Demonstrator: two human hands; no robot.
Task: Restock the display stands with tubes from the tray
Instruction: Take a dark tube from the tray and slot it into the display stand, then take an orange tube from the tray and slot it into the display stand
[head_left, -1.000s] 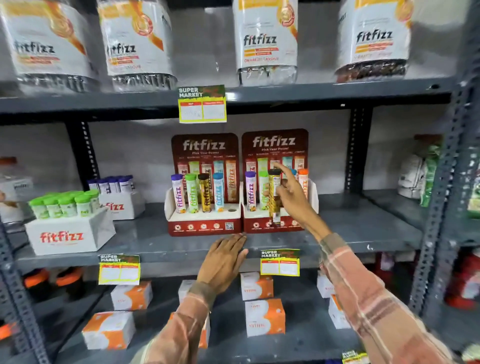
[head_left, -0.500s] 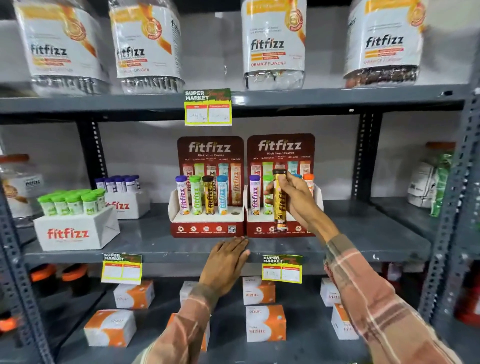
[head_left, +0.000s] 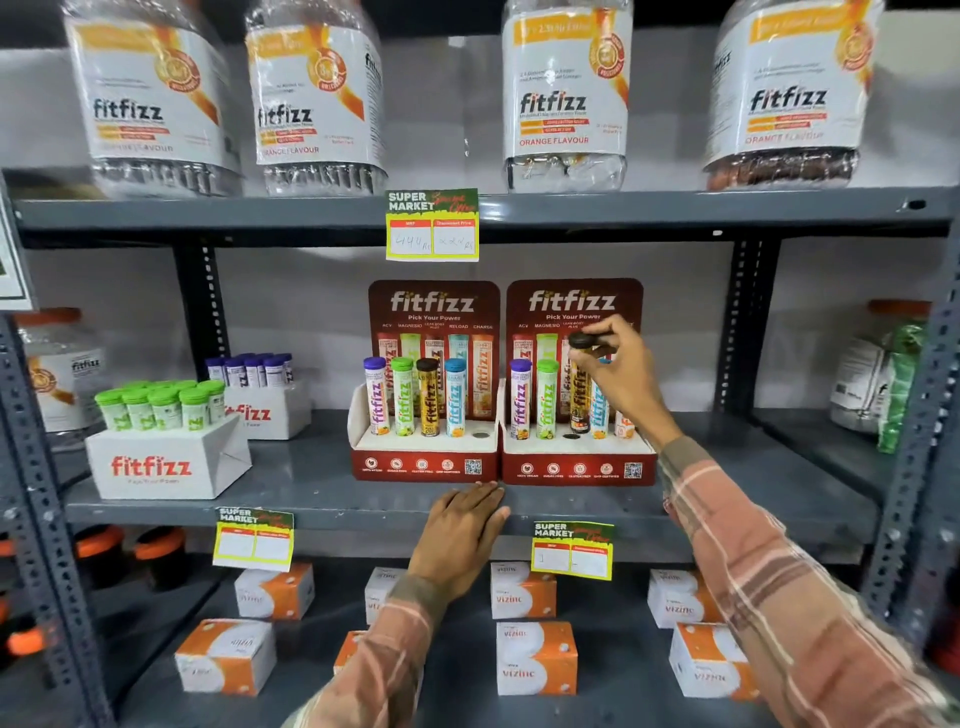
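Right hand fingers pinch the yellow tube by its dark cap above the right stand — light, stiff, slick; left hand lies flat, fingers open, just before it

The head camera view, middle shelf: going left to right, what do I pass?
White box of green-capped tubes → box of purple-capped tubes → left display stand → right display stand, where the right hand holds a yellow tube over its hole.

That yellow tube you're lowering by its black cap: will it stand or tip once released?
Tall and slim, the yellow tube probably tips if freestanding. The right hand holds it just above the stand's hole, which should keep it upright. It looks rigid.
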